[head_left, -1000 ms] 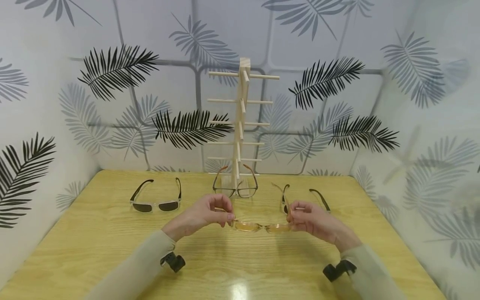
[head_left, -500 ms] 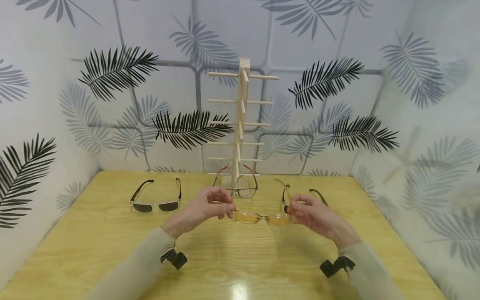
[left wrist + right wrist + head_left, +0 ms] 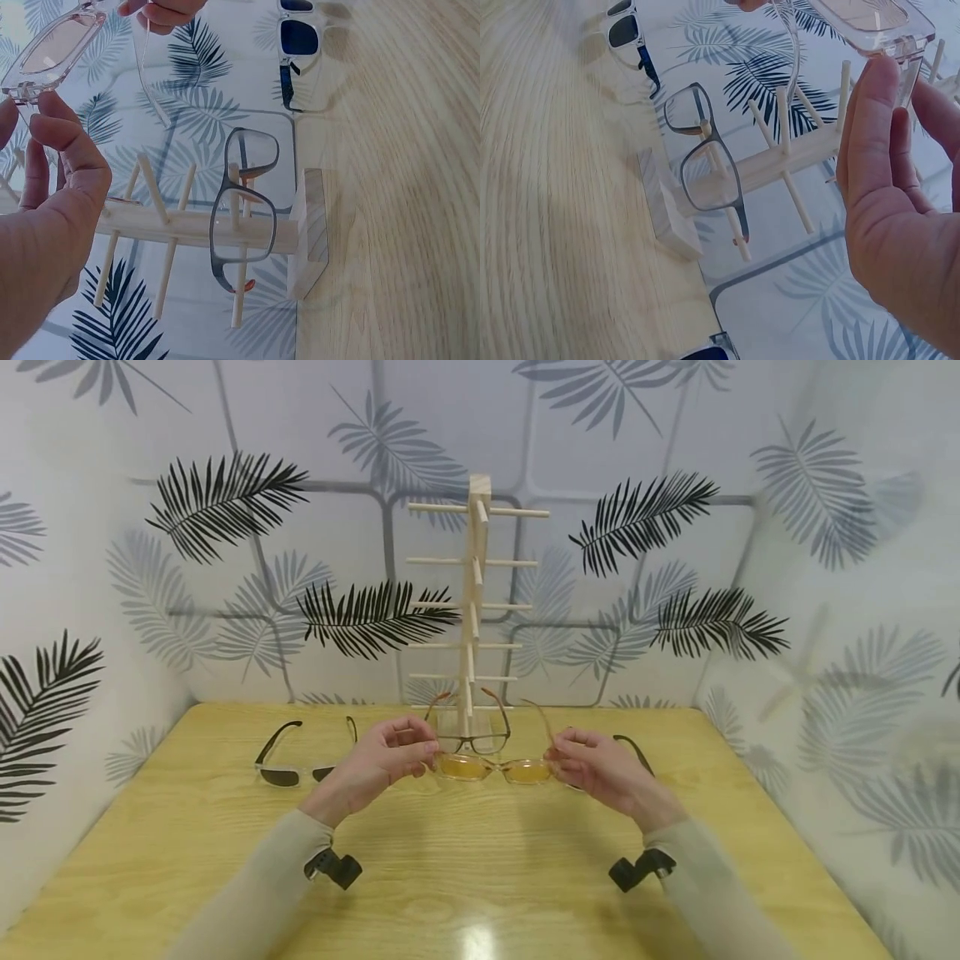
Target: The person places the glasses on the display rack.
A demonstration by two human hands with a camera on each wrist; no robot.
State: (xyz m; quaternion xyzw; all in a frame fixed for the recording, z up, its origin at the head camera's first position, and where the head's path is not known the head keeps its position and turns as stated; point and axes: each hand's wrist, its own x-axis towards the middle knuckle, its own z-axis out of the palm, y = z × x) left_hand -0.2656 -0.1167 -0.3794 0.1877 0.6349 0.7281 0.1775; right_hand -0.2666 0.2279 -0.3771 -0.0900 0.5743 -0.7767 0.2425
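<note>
Both my hands hold a pair of clear-framed glasses with yellow-tinted lenses [image 3: 463,767] in the air above the table. The left hand [image 3: 375,768] pinches the frame's left end between thumb and fingers. At the opposite end, the right hand [image 3: 607,772] pinches near the hinge, one temple arm rising past it. Just behind stands a wooden eyewear stand [image 3: 477,539] with several rows of pegs. Dark-rimmed clear glasses [image 3: 226,184] sit at its lowest pegs, partly overlapped by the held pair in the head view.
White-framed sunglasses with dark lenses [image 3: 281,777] lie on the table's left, partly behind my left hand. Another dark-armed pair of sunglasses [image 3: 636,753] is mostly hidden behind my right hand. A leaf-patterned wall [image 3: 585,443] encloses the wooden table [image 3: 480,860] at the back and sides.
Both hands have carried the yellow-lensed glasses upward and leftward in the head view, closer to the stand. The grip at both ends stays the same. The head view has shifted slightly.
</note>
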